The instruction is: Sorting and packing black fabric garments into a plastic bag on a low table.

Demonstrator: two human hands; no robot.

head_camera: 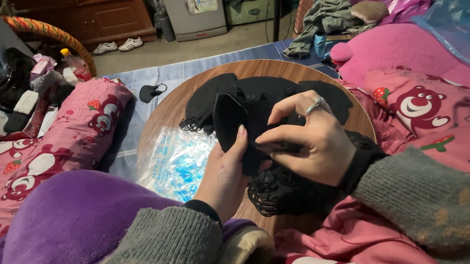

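1. Left hand (229, 171) grips a black fabric piece (232, 120), fingers curled behind it.
2. Right hand (308, 141) pinches the same piece, fingers nearly closed.
3. A clear crinkled plastic bag (176, 163) lies just left of the hands.

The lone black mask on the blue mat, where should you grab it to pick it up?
Pinch the black mask by its ear loop on the right end, coming from above. It lies flat on the blue mat, and the thin loop sticks out clear of anything else.
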